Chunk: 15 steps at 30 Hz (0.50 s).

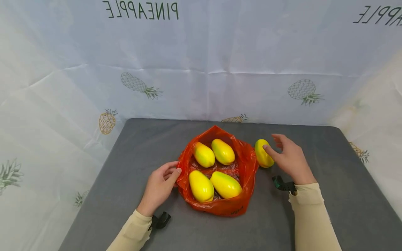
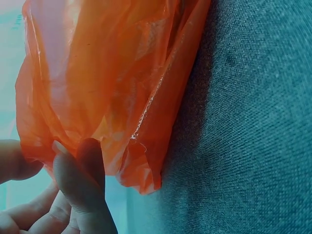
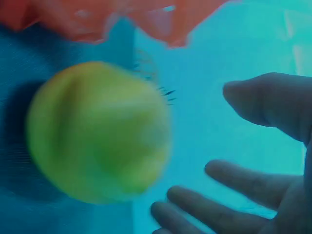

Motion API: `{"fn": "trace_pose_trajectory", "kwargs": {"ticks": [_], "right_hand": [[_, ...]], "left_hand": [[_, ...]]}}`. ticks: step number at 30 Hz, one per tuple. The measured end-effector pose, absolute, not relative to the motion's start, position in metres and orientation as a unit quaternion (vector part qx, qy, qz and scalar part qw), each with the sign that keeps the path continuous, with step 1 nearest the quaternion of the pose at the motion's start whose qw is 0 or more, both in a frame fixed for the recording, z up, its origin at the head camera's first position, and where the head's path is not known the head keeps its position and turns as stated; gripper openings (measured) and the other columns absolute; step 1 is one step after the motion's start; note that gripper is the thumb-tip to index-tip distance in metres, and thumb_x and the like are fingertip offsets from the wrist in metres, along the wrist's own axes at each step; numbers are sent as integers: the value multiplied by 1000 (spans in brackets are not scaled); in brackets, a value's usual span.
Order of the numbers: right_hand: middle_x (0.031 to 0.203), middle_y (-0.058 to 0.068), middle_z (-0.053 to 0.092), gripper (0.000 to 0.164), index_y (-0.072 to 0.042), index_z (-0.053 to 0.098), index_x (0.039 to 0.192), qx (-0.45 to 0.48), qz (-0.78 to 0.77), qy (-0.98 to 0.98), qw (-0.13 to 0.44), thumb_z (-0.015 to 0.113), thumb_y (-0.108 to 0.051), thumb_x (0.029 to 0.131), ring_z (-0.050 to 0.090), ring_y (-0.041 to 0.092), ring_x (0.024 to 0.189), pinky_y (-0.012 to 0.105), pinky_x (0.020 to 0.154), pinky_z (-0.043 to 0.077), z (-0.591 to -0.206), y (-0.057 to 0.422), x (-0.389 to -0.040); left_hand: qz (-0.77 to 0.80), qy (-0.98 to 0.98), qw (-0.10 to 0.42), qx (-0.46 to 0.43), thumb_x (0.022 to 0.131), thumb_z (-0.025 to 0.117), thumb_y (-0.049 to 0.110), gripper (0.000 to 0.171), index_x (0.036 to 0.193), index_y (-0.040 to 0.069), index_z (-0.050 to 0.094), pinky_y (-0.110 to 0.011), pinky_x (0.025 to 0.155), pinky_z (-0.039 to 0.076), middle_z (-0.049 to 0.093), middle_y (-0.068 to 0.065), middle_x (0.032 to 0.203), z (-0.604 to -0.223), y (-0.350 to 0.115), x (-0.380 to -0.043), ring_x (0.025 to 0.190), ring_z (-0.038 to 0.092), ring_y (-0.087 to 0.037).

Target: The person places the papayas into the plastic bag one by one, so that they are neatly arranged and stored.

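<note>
A red plastic bag (image 1: 248, 188) stands with its mouth spread wide on the table, and several shiny yellow papaya-like fruits (image 1: 201, 186) lie in it. My left hand (image 1: 161, 186) pinches the left rim of the bag between thumb and fingers; the left wrist view shows the thin film (image 2: 112, 87) bunched at the fingertips. One more yellow-green fruit (image 1: 263, 154) lies on the table just right of the bag. Beside it is my right hand (image 1: 292, 158), thumb and fingers spread. In the right wrist view a gap shows between this fruit (image 3: 100, 134) and the fingers.
The grey cloth-covered table (image 1: 141, 143) ends at a pale hanging sheet (image 1: 188, 45) printed with pineapples, which also runs along both sides. Each wrist carries a small black camera mount, the left one (image 1: 161, 220) low above the table.
</note>
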State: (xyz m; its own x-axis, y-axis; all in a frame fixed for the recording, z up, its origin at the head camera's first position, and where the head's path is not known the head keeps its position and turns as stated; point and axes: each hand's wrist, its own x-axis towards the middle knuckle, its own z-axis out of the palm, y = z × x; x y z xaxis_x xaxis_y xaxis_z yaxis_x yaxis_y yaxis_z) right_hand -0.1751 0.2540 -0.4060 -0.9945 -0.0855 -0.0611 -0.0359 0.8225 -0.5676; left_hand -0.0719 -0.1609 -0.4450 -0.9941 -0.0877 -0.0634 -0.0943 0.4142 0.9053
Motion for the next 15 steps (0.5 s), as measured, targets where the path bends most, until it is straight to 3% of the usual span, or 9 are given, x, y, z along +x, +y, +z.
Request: {"fn": "trace_pose_trajectory", "kwargs": {"ticks": [6, 15], "right_hand": [[156, 37, 50, 98, 5, 34, 164, -10, -276, 956, 99, 58, -68, 103, 59, 53, 133, 68, 106, 54, -425, 253, -183], [155, 36, 51, 107, 5, 32, 165, 11, -267, 955, 129, 55, -77, 100, 60, 50, 127, 67, 104, 55, -429, 249, -184]], "left_hand": [[538, 840, -3, -63, 107, 71, 26, 38, 142, 15, 70, -27, 77, 64, 80, -6, 110, -447, -160, -72, 81, 74, -13], [540, 839, -2, -62, 107, 71, 27, 37, 142, 15, 70, -26, 77, 63, 81, -6, 110, -447, -160, -74, 81, 74, -14]]}}
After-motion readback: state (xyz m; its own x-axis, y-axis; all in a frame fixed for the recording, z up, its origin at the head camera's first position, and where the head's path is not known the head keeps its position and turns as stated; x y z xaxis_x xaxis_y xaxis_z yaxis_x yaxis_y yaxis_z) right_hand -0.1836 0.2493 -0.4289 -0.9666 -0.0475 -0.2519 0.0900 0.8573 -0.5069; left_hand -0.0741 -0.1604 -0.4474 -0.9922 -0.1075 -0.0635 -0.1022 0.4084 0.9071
